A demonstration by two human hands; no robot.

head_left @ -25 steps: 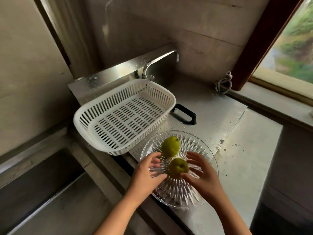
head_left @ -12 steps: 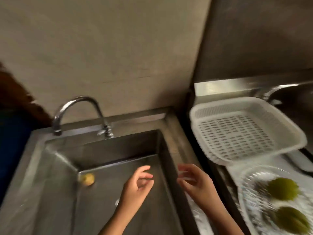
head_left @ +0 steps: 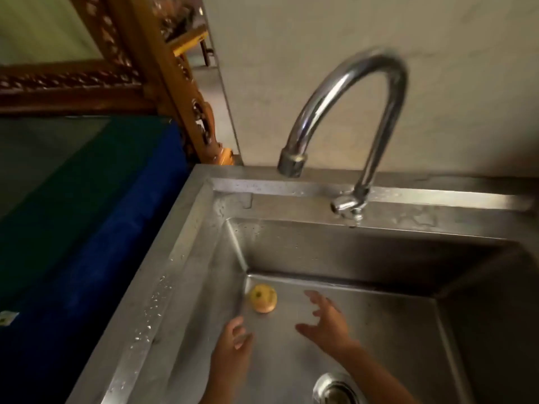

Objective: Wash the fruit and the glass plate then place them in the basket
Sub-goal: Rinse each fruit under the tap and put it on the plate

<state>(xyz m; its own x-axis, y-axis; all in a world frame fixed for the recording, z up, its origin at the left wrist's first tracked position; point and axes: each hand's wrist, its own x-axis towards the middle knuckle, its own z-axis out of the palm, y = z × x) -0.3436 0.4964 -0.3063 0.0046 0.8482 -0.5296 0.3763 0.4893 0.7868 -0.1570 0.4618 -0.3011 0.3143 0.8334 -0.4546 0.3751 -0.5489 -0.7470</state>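
A small yellow fruit [head_left: 263, 298] lies on the floor of the steel sink [head_left: 186, 258], in its far left corner. My left hand [head_left: 233, 349] hovers just below the fruit, fingers loosely spread, holding nothing. My right hand [head_left: 326, 322] reaches in from the right of the fruit with fingers splayed, also holding nothing. Neither hand touches the fruit. The glass plate, the green fruits and the white basket are out of view.
A curved chrome tap [head_left: 350, 118] arches over the sink's back rim, its handle [head_left: 345, 205] at the base; no water runs. The drain [head_left: 338, 389] sits at the near edge. A blue surface [head_left: 102, 228] and carved wooden furniture [head_left: 180, 91] stand left of the sink.
The view has swung left from the plate and basket to the sink. Both hands left the plate's fruit and moved down into the sink toward the yellow fruit.
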